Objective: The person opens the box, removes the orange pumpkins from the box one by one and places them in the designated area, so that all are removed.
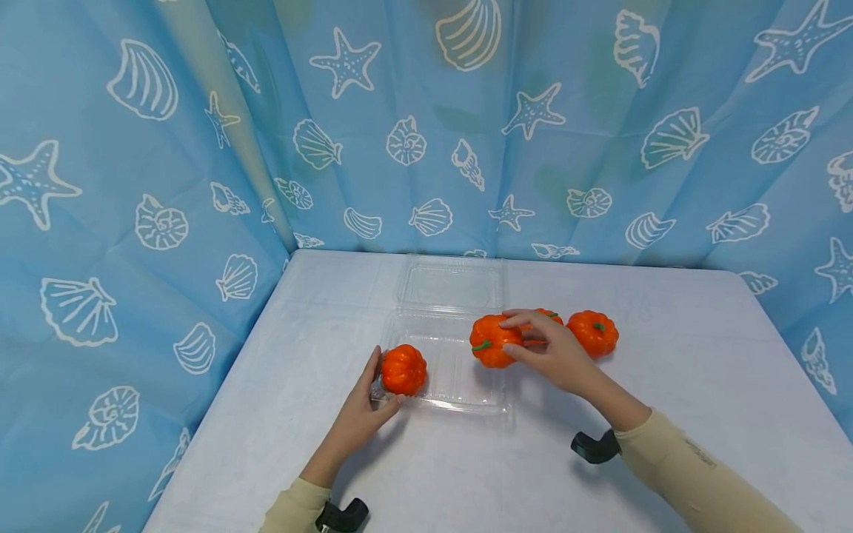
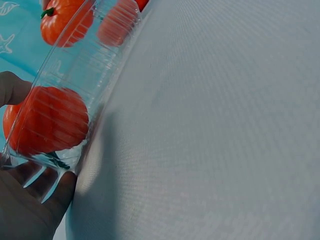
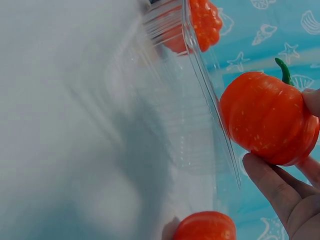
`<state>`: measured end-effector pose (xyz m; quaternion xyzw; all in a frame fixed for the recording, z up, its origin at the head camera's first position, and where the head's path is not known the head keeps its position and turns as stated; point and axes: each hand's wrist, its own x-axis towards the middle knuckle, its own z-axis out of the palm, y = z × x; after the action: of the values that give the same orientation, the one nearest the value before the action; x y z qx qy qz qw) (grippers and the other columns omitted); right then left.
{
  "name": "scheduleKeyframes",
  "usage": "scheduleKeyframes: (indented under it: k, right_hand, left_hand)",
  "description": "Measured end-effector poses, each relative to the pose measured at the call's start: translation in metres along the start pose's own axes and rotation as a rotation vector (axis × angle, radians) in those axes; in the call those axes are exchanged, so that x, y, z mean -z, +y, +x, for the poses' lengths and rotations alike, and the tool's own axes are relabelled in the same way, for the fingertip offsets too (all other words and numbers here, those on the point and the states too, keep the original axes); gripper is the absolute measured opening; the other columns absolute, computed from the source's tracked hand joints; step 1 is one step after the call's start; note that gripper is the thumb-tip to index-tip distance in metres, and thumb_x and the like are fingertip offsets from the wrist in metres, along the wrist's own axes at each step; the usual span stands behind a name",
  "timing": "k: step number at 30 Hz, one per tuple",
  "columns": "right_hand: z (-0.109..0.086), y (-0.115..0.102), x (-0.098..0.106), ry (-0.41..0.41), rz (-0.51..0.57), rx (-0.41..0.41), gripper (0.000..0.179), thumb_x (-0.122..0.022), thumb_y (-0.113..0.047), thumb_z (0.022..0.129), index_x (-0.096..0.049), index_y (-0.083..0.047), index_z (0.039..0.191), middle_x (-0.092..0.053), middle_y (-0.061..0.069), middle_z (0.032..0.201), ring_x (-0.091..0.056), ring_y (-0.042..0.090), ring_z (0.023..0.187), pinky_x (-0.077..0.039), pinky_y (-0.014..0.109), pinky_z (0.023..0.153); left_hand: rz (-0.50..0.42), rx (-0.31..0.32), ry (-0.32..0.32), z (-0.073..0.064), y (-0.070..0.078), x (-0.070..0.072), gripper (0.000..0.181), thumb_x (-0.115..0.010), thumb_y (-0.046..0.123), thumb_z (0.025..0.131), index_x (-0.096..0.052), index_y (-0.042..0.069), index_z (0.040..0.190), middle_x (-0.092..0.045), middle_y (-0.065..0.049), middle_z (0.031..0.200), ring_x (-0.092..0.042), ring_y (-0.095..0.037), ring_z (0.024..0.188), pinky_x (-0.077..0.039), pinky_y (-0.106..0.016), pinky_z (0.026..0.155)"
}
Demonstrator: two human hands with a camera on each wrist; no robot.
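An orange toy pumpkin (image 1: 492,342) with a green stem is held between the thumb and fingers of my right hand (image 1: 560,359), over the right part of a clear plastic container (image 1: 443,370). In the right wrist view, that pumpkin (image 3: 267,117) is beside the container's rim (image 3: 210,95). My left hand (image 1: 356,414) grips the container's left end, thumb at the front corner and fingers along the side. Inside that end lies another pumpkin (image 1: 403,369), its stem (image 2: 59,160) pointing toward my left fingers.
Behind the container its clear lid (image 1: 453,287) lies folded open. Right of it on the white-covered table (image 1: 666,355) are a pumpkin (image 1: 593,333) and another pumpkin (image 1: 550,315), partly hidden by my right hand. A blue shell-print curtain (image 1: 426,148) hangs along the back and left.
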<state>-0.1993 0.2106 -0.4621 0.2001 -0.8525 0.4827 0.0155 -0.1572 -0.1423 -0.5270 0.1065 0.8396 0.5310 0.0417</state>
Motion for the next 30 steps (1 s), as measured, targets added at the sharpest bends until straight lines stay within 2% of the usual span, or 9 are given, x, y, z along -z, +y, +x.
scheduleKeyframes:
  k: [5,9,13,20,23,27,30]
  right_hand:
    - [-0.006,0.004,0.008,0.022,-0.001,-0.021,0.031,-0.074,-0.024,0.095,-0.065,-0.020,0.124,-0.057,0.004,0.143,-0.058,0.030,0.125,-0.053,0.050,0.100]
    - [-0.011,0.005,0.014,0.027,-0.012,-0.054,0.032,-0.074,-0.026,0.095,-0.063,-0.020,0.125,-0.056,0.004,0.144,-0.059,0.030,0.124,-0.054,0.030,0.098]
    - [-0.018,0.007,0.021,0.043,-0.032,-0.090,0.032,-0.073,-0.029,0.095,-0.063,-0.020,0.124,-0.056,0.004,0.143,-0.060,0.031,0.123,-0.051,0.016,0.092]
    - [-0.031,0.015,0.031,0.076,-0.043,-0.121,0.035,-0.072,-0.029,0.097,-0.062,-0.014,0.127,-0.056,0.009,0.142,-0.062,0.034,0.117,-0.052,0.016,0.088]
    - [-0.037,0.022,0.034,0.088,-0.055,-0.127,0.035,-0.072,-0.025,0.097,-0.062,-0.011,0.127,-0.057,0.011,0.139,-0.061,0.034,0.117,-0.055,0.024,0.092]
    - [-0.046,0.031,0.033,0.072,-0.056,-0.180,0.036,-0.071,-0.027,0.097,-0.061,-0.012,0.128,-0.055,0.013,0.138,-0.061,0.039,0.118,-0.058,0.031,0.091]
    - [-0.052,0.038,0.030,0.052,-0.032,-0.209,0.038,-0.071,-0.027,0.097,-0.060,-0.011,0.129,-0.054,0.014,0.139,-0.061,0.041,0.118,-0.057,0.025,0.088]
  left_hand:
    - [0.002,-0.001,0.000,0.000,0.000,0.000,0.094,-0.074,0.025,0.092,-0.016,0.006,0.163,-0.029,-0.017,0.165,-0.030,-0.037,0.150,-0.021,-0.059,0.120]
    - [0.000,0.001,-0.001,-0.001,0.001,0.000,0.094,-0.074,0.025,0.092,-0.016,0.005,0.163,-0.029,-0.017,0.165,-0.031,-0.037,0.150,-0.021,-0.059,0.120]
    - [-0.003,0.001,-0.005,-0.001,0.003,-0.001,0.093,-0.074,0.025,0.092,-0.016,0.004,0.163,-0.029,-0.017,0.165,-0.031,-0.037,0.150,-0.021,-0.058,0.121]
    - [-0.010,0.003,-0.005,0.000,0.002,-0.001,0.093,-0.075,0.024,0.092,-0.017,0.006,0.163,-0.029,-0.017,0.165,-0.031,-0.037,0.150,-0.020,-0.058,0.121]
    - [-0.011,0.005,-0.004,0.000,0.003,-0.001,0.093,-0.075,0.024,0.092,-0.017,0.005,0.163,-0.029,-0.017,0.165,-0.031,-0.037,0.150,-0.020,-0.058,0.121]
    - [-0.012,0.001,0.000,-0.001,0.003,0.000,0.093,-0.075,0.024,0.092,-0.017,0.004,0.163,-0.029,-0.017,0.165,-0.030,-0.037,0.150,-0.021,-0.058,0.121]
    - [-0.010,0.002,0.000,-0.001,0.003,0.000,0.093,-0.075,0.024,0.092,-0.017,0.005,0.163,-0.028,-0.017,0.165,-0.030,-0.037,0.150,-0.020,-0.059,0.121]
